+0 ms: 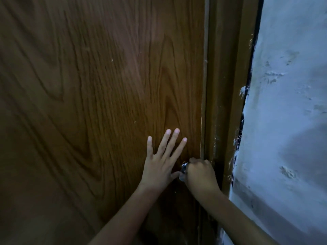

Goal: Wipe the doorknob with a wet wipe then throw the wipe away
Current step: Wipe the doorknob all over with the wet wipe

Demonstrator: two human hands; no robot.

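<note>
A shiny metal doorknob (184, 168) sits low on the right side of a dark wood-grain door (99, 96). My right hand (200, 175) is closed around the knob and covers most of it; only a sliver of metal shows at its left. A pale bit at the hand's lower left edge may be the wipe; I cannot tell. My left hand (161, 160) lies flat against the door just left of the knob, fingers spread and pointing up, thumb almost touching the knob.
The brown door frame (224, 89) runs vertically right of the door. Beyond it is a rough, patchy white wall (286, 106). The scene is dim.
</note>
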